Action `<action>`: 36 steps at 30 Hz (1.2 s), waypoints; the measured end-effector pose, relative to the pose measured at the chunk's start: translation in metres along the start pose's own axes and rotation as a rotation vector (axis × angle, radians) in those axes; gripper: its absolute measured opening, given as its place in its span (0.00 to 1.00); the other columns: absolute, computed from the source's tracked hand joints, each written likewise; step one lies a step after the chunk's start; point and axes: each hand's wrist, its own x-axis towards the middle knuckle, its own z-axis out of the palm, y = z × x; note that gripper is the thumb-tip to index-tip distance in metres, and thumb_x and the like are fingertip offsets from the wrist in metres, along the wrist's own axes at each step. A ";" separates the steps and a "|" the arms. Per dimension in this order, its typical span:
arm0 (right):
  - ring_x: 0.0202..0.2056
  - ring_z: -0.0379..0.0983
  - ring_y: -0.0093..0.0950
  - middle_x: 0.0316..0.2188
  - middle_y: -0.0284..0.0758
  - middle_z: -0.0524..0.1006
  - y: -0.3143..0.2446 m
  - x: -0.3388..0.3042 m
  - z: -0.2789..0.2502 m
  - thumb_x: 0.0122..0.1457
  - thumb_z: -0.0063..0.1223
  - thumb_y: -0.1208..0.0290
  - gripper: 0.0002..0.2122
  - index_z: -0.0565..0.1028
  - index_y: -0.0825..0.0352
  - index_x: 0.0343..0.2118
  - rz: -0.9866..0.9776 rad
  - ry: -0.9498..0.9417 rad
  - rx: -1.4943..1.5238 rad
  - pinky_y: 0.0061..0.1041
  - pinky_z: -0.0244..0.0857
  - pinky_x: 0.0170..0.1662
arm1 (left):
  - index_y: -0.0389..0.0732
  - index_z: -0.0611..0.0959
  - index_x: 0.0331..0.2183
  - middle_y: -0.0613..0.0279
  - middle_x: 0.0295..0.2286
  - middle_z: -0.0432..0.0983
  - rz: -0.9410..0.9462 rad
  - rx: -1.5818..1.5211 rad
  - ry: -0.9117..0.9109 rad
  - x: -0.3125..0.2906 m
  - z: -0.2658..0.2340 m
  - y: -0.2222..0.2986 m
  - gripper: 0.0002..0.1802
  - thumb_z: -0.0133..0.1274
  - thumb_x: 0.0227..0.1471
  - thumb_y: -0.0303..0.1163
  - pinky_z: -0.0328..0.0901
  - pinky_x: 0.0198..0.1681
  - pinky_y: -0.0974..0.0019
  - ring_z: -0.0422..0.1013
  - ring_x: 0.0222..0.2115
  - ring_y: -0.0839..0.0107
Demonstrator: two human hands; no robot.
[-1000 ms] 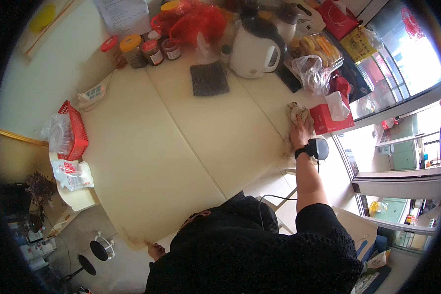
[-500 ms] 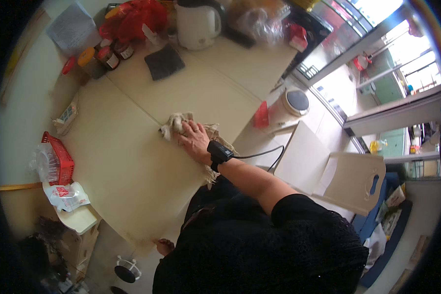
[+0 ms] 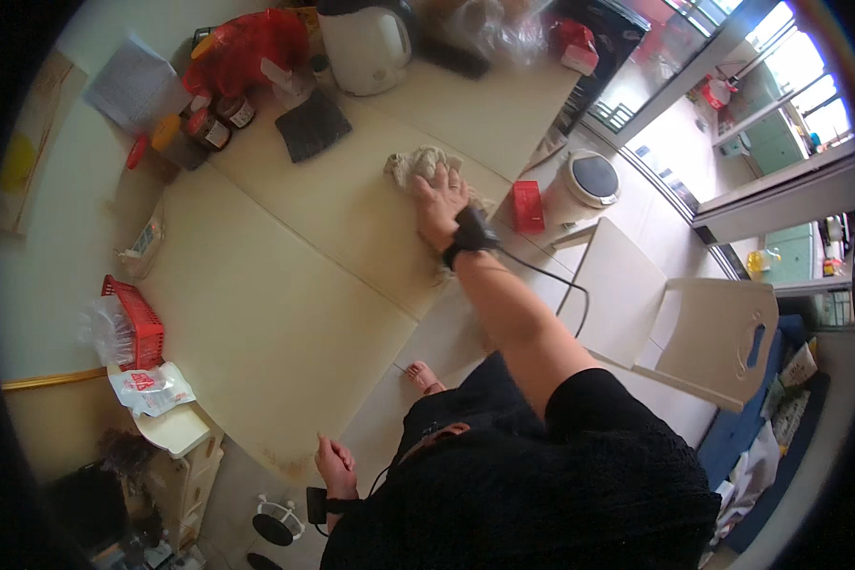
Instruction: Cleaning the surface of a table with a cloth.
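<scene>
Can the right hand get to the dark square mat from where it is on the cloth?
Probably yes. The right hand rests on the cloth, and only bare table lies between it and the dark mat; the white kettle stands behind.

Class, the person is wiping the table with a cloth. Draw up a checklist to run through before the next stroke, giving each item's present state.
1. Right hand flat on the cloth: ok.
2. Cloth lying on the table, not hanging over the edge: ok.
3. Bare table to the left of the cloth for a stroke: ok.
4. Dark mat and kettle apart from the cloth: ok.
5. Left hand off the table, down at the person's side: ok.
6. Whether the cloth is damp: cannot tell.
</scene>
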 end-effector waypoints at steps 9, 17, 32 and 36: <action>0.58 0.47 0.49 0.57 0.52 0.52 -0.014 -0.004 -0.027 0.47 0.56 0.66 0.29 0.61 0.61 0.54 -0.124 0.031 0.620 0.53 0.39 0.59 | 0.39 0.71 0.19 0.72 0.11 0.58 0.560 0.529 0.083 0.047 0.283 0.090 0.23 0.41 0.58 0.45 0.49 0.16 0.75 0.55 0.13 0.82; 0.50 0.59 0.46 0.46 0.50 0.64 0.282 -0.082 0.109 0.46 0.60 0.62 0.35 0.57 0.74 0.53 0.826 0.330 0.448 0.42 0.53 0.53 | 0.32 0.73 0.23 0.54 0.16 0.70 1.105 1.162 0.192 0.128 0.388 0.064 0.15 0.43 0.57 0.33 0.61 0.24 0.63 0.65 0.18 0.63; 0.61 0.30 0.54 0.61 0.53 0.33 0.592 -0.026 0.471 0.36 0.64 0.48 0.54 0.41 0.66 0.61 0.937 -0.349 -0.080 0.55 0.31 0.60 | 0.34 0.75 0.37 0.57 0.30 0.73 1.074 0.964 0.203 0.189 0.396 0.062 0.12 0.41 0.54 0.30 0.65 0.38 0.68 0.70 0.32 0.67; 0.59 0.38 0.58 0.59 0.56 0.43 0.584 -0.012 0.466 0.36 0.61 0.43 0.53 0.43 0.66 0.61 1.019 -0.354 -0.029 0.54 0.35 0.59 | 0.35 0.75 0.36 0.58 0.29 0.73 1.101 0.975 0.234 0.181 0.392 0.062 0.12 0.41 0.54 0.30 0.65 0.37 0.69 0.70 0.31 0.68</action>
